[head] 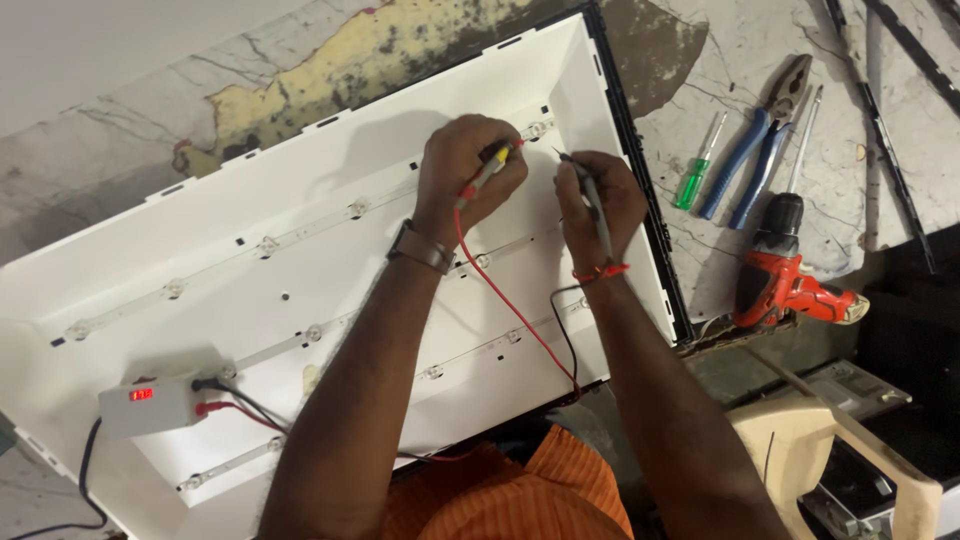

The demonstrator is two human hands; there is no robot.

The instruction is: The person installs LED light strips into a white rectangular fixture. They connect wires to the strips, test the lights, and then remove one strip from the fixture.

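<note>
A large white backlight panel (300, 300) with thin light strips lies tilted on the floor. My left hand (465, 165) holds a red probe (487, 172) with its tip on the upper strip near the panel's right end. My right hand (598, 195) grips a black probe (592, 195), its tip pointing up-left just beside the red one. A red wire (500, 300) and a black wire (562, 330) trail from the probes down over the panel. A white tester box (150, 402) with a lit red display sits at the panel's lower left.
On the marble floor to the right lie a green screwdriver (695, 170), blue-handled pliers (755, 150) and a red cordless drill (785, 275). A beige plastic stool (850, 450) stands at the lower right. Black frame strips (895, 150) lie at the far right.
</note>
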